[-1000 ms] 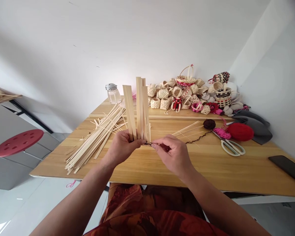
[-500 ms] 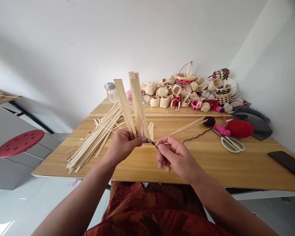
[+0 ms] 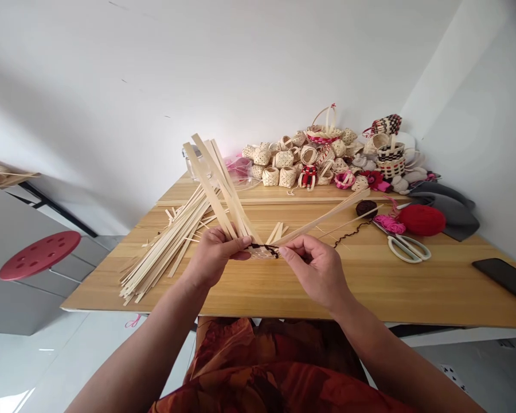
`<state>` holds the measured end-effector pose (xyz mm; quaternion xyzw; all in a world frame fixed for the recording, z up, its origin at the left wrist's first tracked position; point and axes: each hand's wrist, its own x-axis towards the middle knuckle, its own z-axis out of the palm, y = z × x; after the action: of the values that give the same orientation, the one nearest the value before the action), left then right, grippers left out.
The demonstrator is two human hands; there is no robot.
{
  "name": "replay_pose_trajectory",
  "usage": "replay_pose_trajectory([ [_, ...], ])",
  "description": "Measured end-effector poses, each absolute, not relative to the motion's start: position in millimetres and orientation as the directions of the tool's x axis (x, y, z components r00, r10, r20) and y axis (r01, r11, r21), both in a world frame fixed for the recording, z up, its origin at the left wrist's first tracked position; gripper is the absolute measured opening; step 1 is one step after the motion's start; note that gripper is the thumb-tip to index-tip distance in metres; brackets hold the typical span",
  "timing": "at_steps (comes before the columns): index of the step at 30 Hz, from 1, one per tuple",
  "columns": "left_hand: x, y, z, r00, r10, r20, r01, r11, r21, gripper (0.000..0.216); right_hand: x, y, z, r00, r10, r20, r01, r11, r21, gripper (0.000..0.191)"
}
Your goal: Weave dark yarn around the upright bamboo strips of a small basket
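My left hand grips the left side of a partly woven basket made of pale wood strips. Some strips stand up and lean left above that hand, while others slant away to the right. Dark yarn runs along the near edge of the woven base, between my two hands. At its right end, the thumb and forefinger of my right hand are pinched together on the yarn by the base's corner. A tail of the yarn lies on the table towards a dark ball. My fingers hide part of the weave.
Loose wood strips lie piled on the left of the table. Small woven baskets are heaped at the back. Scissors, a red yarn ball and a phone lie at the right. A red stool stands left.
The upright strips have tilted left, and several others now fan out to the right. My right hand has come close against the base's corner, with the yarn lying along the edge.
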<state>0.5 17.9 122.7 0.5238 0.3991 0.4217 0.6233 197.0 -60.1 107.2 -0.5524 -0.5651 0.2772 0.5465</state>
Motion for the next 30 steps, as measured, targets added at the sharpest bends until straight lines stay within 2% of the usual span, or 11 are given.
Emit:
replay_pose_trajectory([
  [4,1,21,124,0.312,0.947,-0.069,-0.168,0.127,0.978,0.034,199,-59,108,0.218,0.947,0.236,0.217,0.189,-0.958,0.023],
  [11,-2,24,119,0.350,0.936,-0.034,-0.182,0.103,0.978,0.034,204,-60,118,0.223,0.963,0.152,0.039,0.147,-0.988,0.058],
  [13,-3,24,119,0.377,0.926,-0.020,-0.160,0.086,0.983,0.037,205,-60,120,0.193,0.969,0.157,-0.005,0.161,-0.987,0.053],
  [16,0,25,121,0.405,0.914,0.036,-0.130,0.019,0.991,0.047,206,-60,122,0.150,0.975,0.167,-0.057,0.177,-0.983,0.034],
  [18,2,26,120,0.352,0.924,0.150,-0.093,-0.125,0.988,0.057,207,-59,122,0.172,0.968,0.181,-0.055,0.193,-0.980,0.031],
  [20,3,27,117,0.137,0.924,0.356,-0.008,-0.359,0.933,0.058,209,-58,121,0.223,0.955,0.195,-0.031,0.207,-0.978,0.032],
  [23,3,20,111,-0.223,0.711,0.667,0.219,-0.630,0.745,0.037,212,-56,119,0.280,0.939,0.202,0.002,0.210,-0.978,0.031],
  [24,3,16,109,-0.211,0.655,0.726,0.269,-0.675,0.687,0.029,213,-55,118,0.279,0.939,0.200,0.011,0.205,-0.979,0.031],
  [26,6,5,108,0.056,0.667,0.743,0.298,-0.721,0.625,0.018,214,-53,117,0.273,0.942,0.196,0.040,0.192,-0.981,0.032],
  [28,12,-4,111,0.340,0.713,0.613,0.302,-0.700,0.647,0.026,213,-52,118,0.265,0.945,0.192,0.087,0.175,-0.981,0.033],
  [30,18,-7,116,0.399,0.740,0.542,0.332,-0.668,0.666,0.030,212,-51,119,0.238,0.954,0.182,0.139,0.152,-0.979,0.033],
])
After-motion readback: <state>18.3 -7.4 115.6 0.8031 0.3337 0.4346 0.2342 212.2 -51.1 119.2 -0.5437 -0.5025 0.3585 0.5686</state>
